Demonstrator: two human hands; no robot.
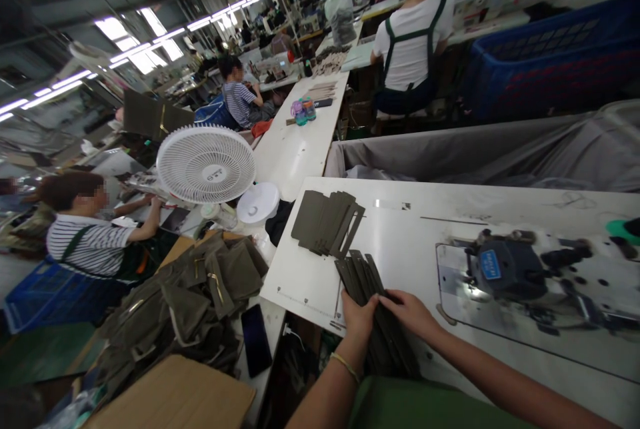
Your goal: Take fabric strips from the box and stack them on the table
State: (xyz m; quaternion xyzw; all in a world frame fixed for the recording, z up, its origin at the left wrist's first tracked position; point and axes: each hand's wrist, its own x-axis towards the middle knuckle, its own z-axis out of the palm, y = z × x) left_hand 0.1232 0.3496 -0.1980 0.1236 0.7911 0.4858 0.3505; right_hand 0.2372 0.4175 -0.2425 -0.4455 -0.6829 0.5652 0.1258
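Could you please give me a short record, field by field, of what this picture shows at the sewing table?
setting: workshop with a white sewing table
left hand: fingers grip the near end of the olive fabric strips
right hand: lies on the same strips; grip unclear
beyond the strips: stack of flat olive pieces
right of the hands: sewing machine, blurred
left of the table: heap of olive bags, dark phone, white fan
others: co-worker in a striped shirt, seated at left
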